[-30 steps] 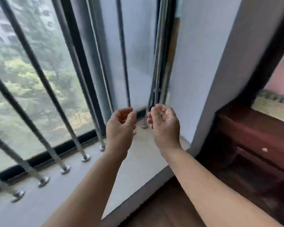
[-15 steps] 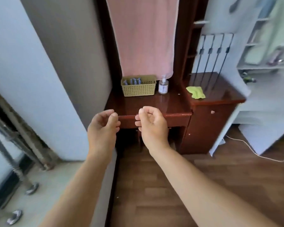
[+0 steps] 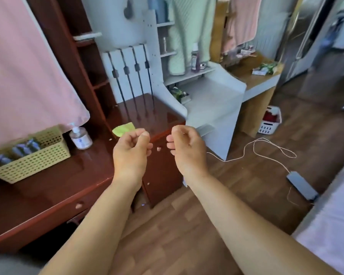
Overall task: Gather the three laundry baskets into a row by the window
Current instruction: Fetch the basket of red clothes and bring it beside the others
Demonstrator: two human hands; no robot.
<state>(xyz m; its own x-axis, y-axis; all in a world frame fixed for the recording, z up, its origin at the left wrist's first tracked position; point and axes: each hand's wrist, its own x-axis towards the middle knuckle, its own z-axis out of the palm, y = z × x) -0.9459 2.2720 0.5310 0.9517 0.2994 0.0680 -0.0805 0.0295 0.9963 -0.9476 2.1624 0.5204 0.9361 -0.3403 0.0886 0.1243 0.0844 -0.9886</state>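
A white laundry basket (image 3: 270, 124) with red cloth inside stands on the wooden floor at the far right, beside a pale desk's leg. It is the only laundry basket in view. My left hand (image 3: 130, 149) and my right hand (image 3: 187, 146) are held up side by side in front of me, fingers curled in, nothing in either. Both hover over the corner of a dark red cabinet, well short of the white basket. The window is out of view.
A dark red desk (image 3: 48, 187) at left carries a small yellow basket (image 3: 30, 155) of tubes, a pump bottle (image 3: 80, 136) and a green cloth (image 3: 124, 129). A white desk (image 3: 213, 100) stands behind. A cord (image 3: 266, 153) and power strip (image 3: 301, 184) lie on the floor.
The view has swung right, from the barred window past the red desk into the room. Both hands stayed curled and empty in front of me. The white basket has come into view.
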